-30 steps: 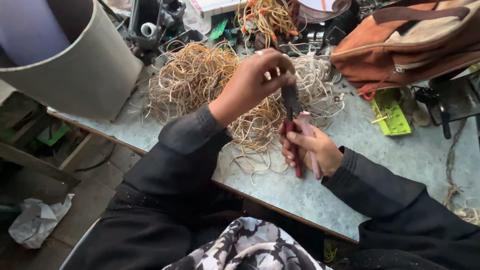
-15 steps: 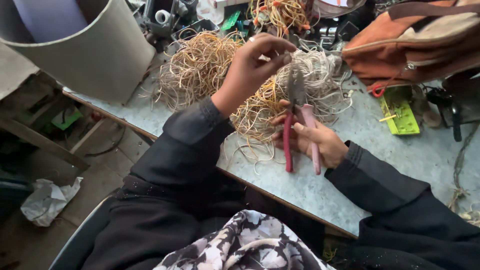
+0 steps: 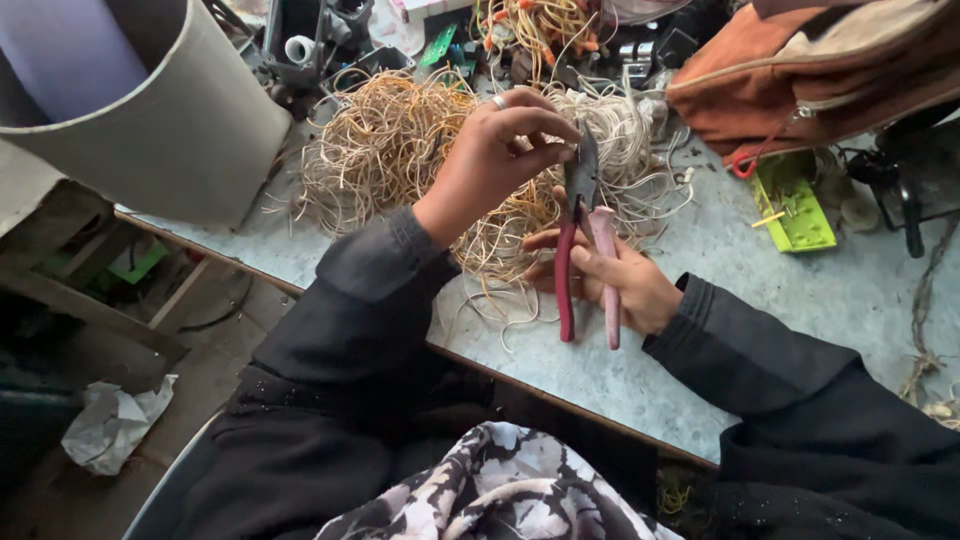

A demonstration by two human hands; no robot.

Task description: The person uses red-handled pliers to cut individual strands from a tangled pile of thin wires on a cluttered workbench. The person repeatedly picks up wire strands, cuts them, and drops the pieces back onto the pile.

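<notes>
My right hand grips red-handled pliers upright over the table, jaws pointing up. My left hand, with a ring on one finger, pinches something thin at the pliers' jaws; it looks like a wire strand, too fine to make out. Right behind both hands lies a large tangled heap of yellowish and white wire. Both of my arms are in dark sleeves.
A pale grey table runs across the view. A big grey cylinder stands at the left edge, an orange-brown bag at the back right, a green circuit board beside it, and several small parts along the back.
My right hand has tilted the pliers more upright and my left hand's fingers have closed in at the jaws. The camera has shifted slightly.
</notes>
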